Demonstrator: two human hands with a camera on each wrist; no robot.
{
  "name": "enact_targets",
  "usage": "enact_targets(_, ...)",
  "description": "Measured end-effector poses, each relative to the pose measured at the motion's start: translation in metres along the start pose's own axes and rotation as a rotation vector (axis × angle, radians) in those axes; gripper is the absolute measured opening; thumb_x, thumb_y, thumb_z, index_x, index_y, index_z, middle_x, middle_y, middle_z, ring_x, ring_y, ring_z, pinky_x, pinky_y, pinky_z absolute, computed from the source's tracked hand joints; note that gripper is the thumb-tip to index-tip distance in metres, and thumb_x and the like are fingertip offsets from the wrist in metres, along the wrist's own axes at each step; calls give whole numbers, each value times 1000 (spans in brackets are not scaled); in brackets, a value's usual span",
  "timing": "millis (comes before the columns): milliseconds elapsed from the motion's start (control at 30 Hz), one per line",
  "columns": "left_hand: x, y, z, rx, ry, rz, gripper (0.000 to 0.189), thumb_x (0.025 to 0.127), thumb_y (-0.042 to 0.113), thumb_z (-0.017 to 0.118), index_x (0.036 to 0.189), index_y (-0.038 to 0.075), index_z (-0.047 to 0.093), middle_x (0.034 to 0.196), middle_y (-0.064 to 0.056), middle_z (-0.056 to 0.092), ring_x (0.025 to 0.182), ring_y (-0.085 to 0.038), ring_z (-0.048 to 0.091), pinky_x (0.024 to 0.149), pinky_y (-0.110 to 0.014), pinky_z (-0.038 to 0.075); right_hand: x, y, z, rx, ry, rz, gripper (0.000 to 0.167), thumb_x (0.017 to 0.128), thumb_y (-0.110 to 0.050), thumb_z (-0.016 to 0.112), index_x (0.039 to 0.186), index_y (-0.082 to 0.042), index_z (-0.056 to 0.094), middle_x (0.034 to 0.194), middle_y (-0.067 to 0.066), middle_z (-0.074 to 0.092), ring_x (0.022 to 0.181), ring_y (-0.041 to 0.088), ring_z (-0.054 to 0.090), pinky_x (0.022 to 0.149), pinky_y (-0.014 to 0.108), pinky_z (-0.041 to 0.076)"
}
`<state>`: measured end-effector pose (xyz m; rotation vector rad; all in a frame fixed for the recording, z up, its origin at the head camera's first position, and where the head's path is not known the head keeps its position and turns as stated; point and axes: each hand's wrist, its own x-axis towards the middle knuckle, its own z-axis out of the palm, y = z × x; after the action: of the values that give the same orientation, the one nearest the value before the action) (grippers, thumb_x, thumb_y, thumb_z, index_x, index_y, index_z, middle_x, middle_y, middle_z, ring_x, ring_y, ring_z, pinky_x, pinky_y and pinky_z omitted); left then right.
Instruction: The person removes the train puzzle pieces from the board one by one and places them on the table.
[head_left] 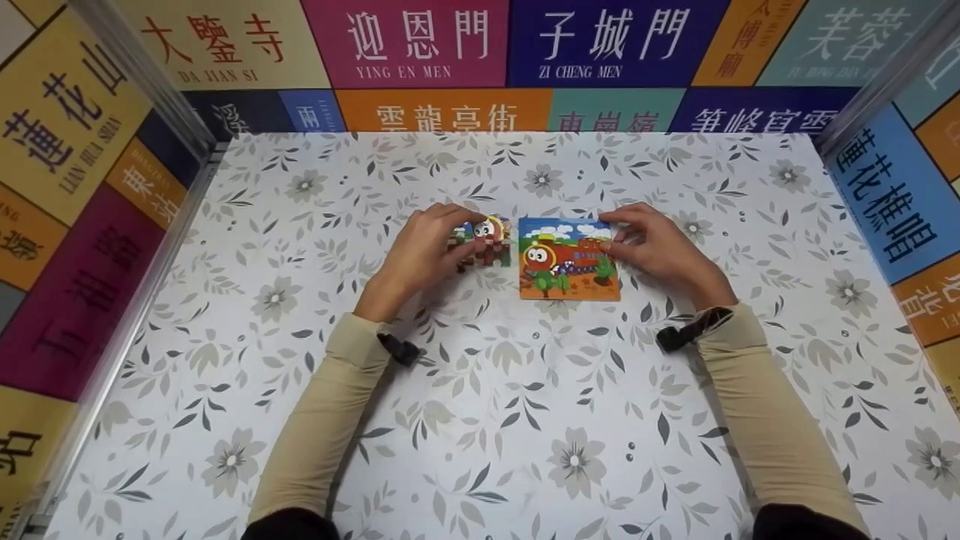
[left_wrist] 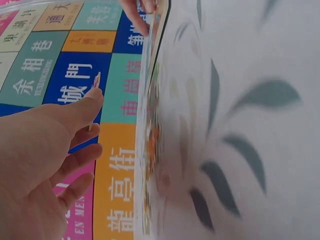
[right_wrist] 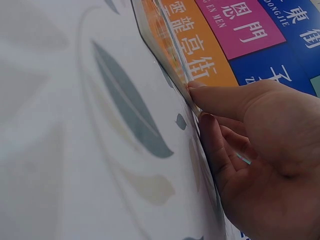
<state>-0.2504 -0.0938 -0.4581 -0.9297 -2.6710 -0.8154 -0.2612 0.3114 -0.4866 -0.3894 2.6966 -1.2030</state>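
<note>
My left hand [head_left: 429,244] pinches a small jigsaw piece [head_left: 489,227] printed with a train's face, seen nearly edge-on in the left wrist view between thumb and finger. Beneath that hand, loose jigsaw pieces [head_left: 501,257] lie on the table, partly hidden by the fingers. To the right is a square train picture board [head_left: 568,281], a red train under a blue sky, flat on the table. At its right edge, my right hand [head_left: 664,244] holds the board with thumb and fingertips. The right wrist view shows the thumb [right_wrist: 220,97] against the board's rim.
A white cloth with grey flowers and leaves covers the table [head_left: 574,405]. Upright panels with coloured blocks of lettering [head_left: 420,41] stand along the back and both sides. Each wrist wears a dark camera strap [head_left: 686,334].
</note>
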Motion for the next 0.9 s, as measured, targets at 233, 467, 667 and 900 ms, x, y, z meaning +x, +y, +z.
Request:
enact_targets(233,-12,-15,-6,-29,-14,-45,38,100,31,80,133,11,77,128,-8,79,117,-30,72,103,-46,56,0,1,1,-4,7,-17,52,102,-19,78,151,-12,64,149,11,57,108,19,65,90,14,49)
enact_targets(467,-24,-27,-14,-21,-51,-84,39,100,32,81,131,10,78,124,-9,80,112,-31,72,102,-47,55,0,1,0,4,0,-13,52,102,-16,77,152,-12,63,150,11,56,109,20,65,89,14,49)
enact_targets(667,-35,-37,-22,-45,-119,-162,42,97,29,84,133,11,77,130,-10,77,122,-30,69,110,-48,54,-1,1,0,29,-16,-4,52,104,-17,75,153,-13,62,153,9,54,110,20,65,87,14,51)
enact_targets(900,-46,-49,-30,-76,-156,-199,35,97,23,84,129,10,79,126,-10,79,121,-31,70,109,-50,53,-2,-1,0,31,-17,11,52,104,-21,75,154,-16,62,154,7,54,114,23,65,88,14,49)
